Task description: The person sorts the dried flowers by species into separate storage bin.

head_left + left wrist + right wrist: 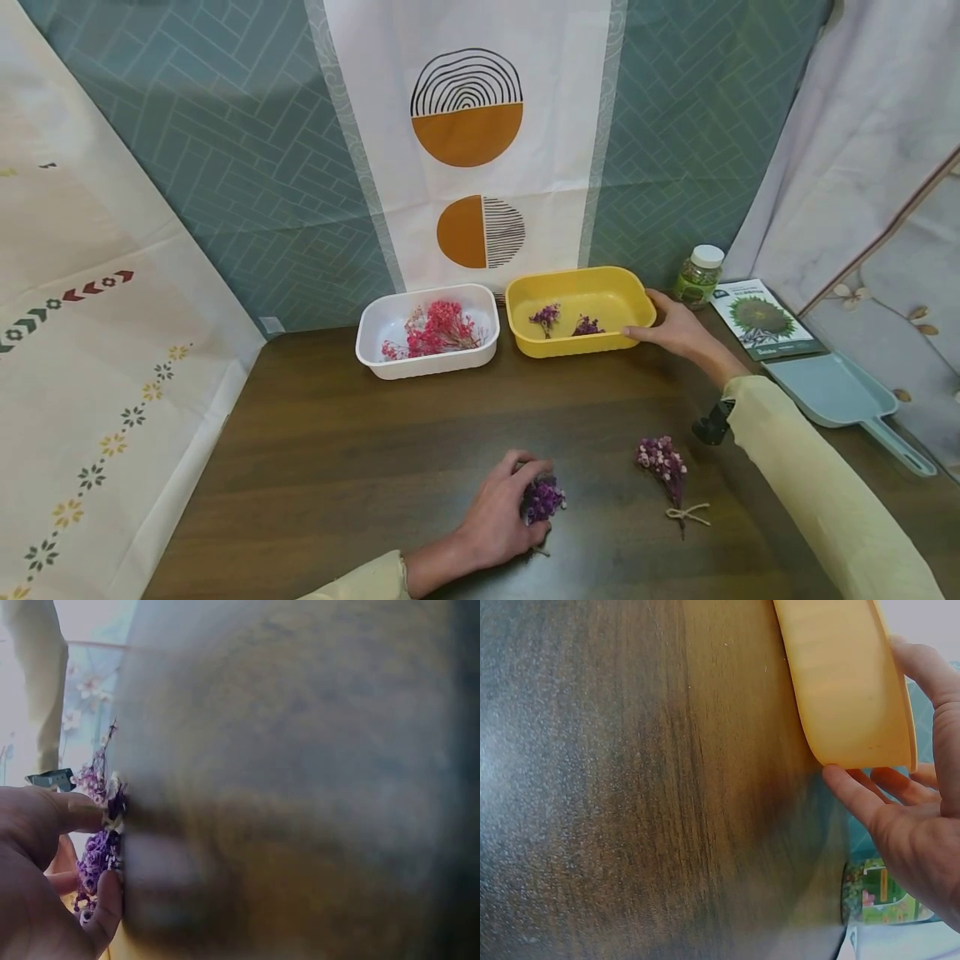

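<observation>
My left hand (497,515) is low over the table, its fingers and thumb curled about a small bunch of purple dried flowers (545,500). In the left wrist view the purple bunch (94,859) shows between thumb and fingers, with a pale tie near the thumb tip. At the back, my right hand (681,329) grips the right end of a yellow tray (618,307), thumb at the front corner and a finger over the rim. Two small purple sprigs (545,317) lie inside that tray. Another purple bunch tied with twine (663,467) lies on the table between the arms.
Left of the yellow tray stands a white tray (438,363) with pink-red dried flowers (442,327). A white-lidded jar (697,275), a seed packet (765,321) and a light blue dustpan (836,392) line the right side. Curtains hang around the wooden table (337,450).
</observation>
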Available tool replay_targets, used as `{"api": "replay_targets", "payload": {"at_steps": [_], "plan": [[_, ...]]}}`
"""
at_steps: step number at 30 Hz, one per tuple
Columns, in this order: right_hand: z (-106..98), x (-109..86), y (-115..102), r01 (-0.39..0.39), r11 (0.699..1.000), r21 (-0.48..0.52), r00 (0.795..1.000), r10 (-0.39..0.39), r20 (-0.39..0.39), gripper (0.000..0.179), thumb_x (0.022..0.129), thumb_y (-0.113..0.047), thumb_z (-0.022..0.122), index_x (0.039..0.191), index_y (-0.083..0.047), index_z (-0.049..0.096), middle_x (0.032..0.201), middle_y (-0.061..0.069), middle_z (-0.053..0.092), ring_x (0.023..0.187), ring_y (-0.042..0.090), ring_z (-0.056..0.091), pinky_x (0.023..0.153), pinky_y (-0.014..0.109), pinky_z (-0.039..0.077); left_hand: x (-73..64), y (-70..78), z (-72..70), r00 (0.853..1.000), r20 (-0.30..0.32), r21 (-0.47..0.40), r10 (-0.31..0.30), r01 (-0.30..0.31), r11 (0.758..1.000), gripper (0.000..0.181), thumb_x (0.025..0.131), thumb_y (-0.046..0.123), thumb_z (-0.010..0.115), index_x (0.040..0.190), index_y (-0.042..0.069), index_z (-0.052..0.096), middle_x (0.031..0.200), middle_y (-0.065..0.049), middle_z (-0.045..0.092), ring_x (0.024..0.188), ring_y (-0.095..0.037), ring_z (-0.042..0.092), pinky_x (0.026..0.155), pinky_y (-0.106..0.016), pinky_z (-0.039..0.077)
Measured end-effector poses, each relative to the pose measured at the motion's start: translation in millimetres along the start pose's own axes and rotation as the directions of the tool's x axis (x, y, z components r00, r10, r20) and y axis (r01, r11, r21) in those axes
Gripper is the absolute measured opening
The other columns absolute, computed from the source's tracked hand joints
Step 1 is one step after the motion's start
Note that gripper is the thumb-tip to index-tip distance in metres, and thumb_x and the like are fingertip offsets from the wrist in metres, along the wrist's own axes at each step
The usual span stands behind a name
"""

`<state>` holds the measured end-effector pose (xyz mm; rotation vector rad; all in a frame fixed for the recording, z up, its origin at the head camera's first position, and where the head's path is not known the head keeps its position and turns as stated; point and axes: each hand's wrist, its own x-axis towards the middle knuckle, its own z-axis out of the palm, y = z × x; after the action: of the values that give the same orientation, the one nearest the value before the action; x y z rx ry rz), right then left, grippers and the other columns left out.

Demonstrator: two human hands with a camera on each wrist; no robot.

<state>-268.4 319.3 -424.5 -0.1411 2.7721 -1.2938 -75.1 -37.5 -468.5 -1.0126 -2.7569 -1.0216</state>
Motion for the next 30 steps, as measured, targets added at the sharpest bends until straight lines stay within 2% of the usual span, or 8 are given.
{"api": "replay_targets", "payload": {"at_steps": [6,14,22,30], "plan": [[0.5,-1.8,-0.7,0.005,1.000,-0.003,1.000,-0.005,-0.002,0.106,0.085,-0.054,0.075,0.159,-0.004,0.019,0.151,0.026,0.037,0.130,0.044,0.040,0.110,0.066,0.027,0.3,-2.0,-0.7,1.000,0.007,-0.071,-0.001,0.002,0.997,0.055,0.071,0.004,0.080,0.124,0.011,0.063,0.122,-0.004,0.051,0.102,-0.014,0.058,0.084,-0.025,0.053],[-0.7,-1.2,-3.3,0.001,1.000,-0.003,1.000,-0.001,-0.005,0.106,0.084,-0.054,0.076,0.158,-0.004,0.019,0.150,0.026,0.038,0.129,0.044,0.041,0.110,0.066,0.027,8.3,-6.1,-6.1,0.999,-0.027,-0.131,0.024,-0.027,0.991,0.050,0.070,0.001,0.077,0.119,0.006,0.065,0.117,-0.007,0.053,0.098,-0.013,0.058,0.084,-0.022,0.052],[0.2,-1.4,-1.7,0.003,1.000,-0.006,1.000,-0.003,-0.006,0.103,0.086,-0.050,0.076,0.158,-0.003,0.019,0.151,0.026,0.037,0.130,0.045,0.040,0.110,0.065,0.027,29.8,-9.2,-20.5,0.997,-0.031,-0.150,0.075,-0.079,0.986,0.050,0.073,0.002,0.078,0.121,0.005,0.065,0.117,-0.010,0.055,0.099,-0.016,0.059,0.086,-0.025,0.052],[1.1,0.3,2.2,0.000,1.000,0.001,1.000,0.000,-0.008,0.102,0.087,-0.048,0.076,0.159,-0.005,0.019,0.150,0.025,0.038,0.131,0.045,0.040,0.110,0.065,0.027,55.0,-10.9,-32.5,0.996,0.015,-0.168,0.092,-0.088,0.982,0.050,0.079,0.003,0.078,0.125,0.005,0.062,0.118,-0.009,0.055,0.101,-0.017,0.058,0.085,-0.023,0.052]]}}
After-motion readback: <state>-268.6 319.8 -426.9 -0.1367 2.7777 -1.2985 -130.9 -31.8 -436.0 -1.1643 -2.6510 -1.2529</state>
